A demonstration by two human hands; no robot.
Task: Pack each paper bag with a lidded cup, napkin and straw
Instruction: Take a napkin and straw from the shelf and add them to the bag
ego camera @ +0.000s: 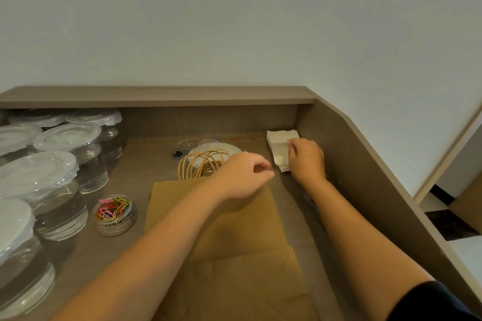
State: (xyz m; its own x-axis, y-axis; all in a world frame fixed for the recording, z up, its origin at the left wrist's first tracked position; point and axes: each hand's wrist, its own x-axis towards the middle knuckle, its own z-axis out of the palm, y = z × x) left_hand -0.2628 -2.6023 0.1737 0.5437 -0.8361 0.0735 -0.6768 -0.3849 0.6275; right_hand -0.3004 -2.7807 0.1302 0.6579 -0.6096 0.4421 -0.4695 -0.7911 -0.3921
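Observation:
A stack of flat brown paper bags (242, 240) lies in the middle of the desk, its twisted paper handles (200, 161) pointing away from me. My left hand (241, 176) hovers over the top edge of the bags with its fingers curled and nothing visible in them. At the back right my right hand (306, 159) pinches the white napkins (280, 146) on their stack beside the desk's side wall. Several clear lidded cups (52, 164) stand in rows on the left. No straw is visible.
A small clear tub of coloured paper clips (116, 215) sits left of the bags. Loose clear lids (214, 148) and a cable hole (178, 154) lie behind the handles. A raised back ledge (156, 96) and slanted right wall (365, 177) enclose the desk.

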